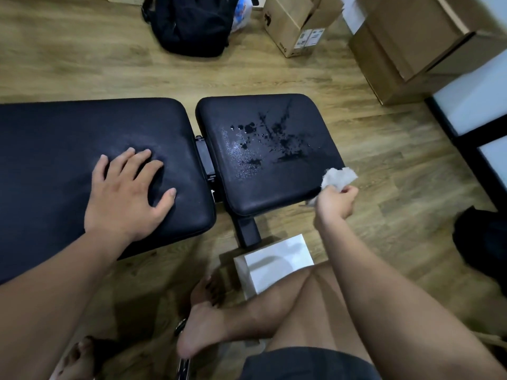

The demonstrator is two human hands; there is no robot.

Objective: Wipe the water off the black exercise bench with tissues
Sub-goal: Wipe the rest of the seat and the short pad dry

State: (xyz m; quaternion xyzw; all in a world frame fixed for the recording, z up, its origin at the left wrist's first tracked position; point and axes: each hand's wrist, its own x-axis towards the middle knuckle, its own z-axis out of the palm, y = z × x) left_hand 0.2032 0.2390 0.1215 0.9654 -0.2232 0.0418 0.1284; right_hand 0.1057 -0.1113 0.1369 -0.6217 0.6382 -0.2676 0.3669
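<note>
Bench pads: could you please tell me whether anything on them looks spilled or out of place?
Yes. Water is splashed in drops and streaks across the smaller seat pad, still unwiped. The right hand holds a crumpled tissue at that pad's near right corner. The long pad looks dry.

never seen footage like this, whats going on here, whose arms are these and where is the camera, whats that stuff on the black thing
There is no machine: a person wears one wide-angle camera on the head, so you look down along their own arms. The black thing is a padded exercise bench in two cushions. The left hand lies flat on the long back pad, fingers spread, holding nothing. The right hand has a crumpled tissue in its grip, at the near right corner of the seat pad. The shiny spots on that pad are water droplets, not yet wiped. On the wooden floor sit a white box by the person's knee, a black backpack and cardboard boxes.
</note>
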